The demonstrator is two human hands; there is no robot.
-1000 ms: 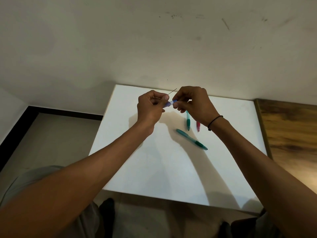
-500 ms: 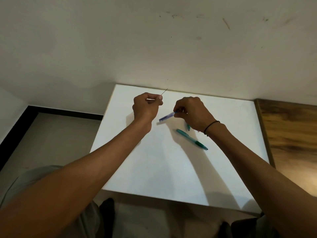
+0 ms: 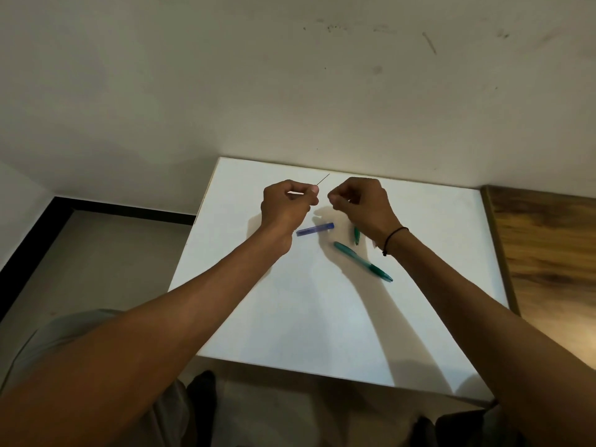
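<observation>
- Left hand (image 3: 287, 204) is raised over the far half of the white bench (image 3: 290, 317), forearm stretched forward and knuckles turned up, with the fingers curled in.
- Its thumb and forefinger pinch a thin refill (image 3: 324, 179), whose dark tip sticks out up and to the right, towards the other hand.
- Below the gap between both hands, a blue barrel (image 3: 315, 229) lies flat on the bench, touched by neither hand.
- Right hand (image 3: 358, 204) hovers level with the left and close to it. Its fingers are curled and its thumb and fingertip meet, but whether they pinch anything cannot be told.
- A black band (image 3: 395, 237) circles the right wrist.
- A short green piece (image 3: 356, 235) shows partly under the right hand, and a whole green pen (image 3: 362, 262) lies slanted just nearer.
</observation>
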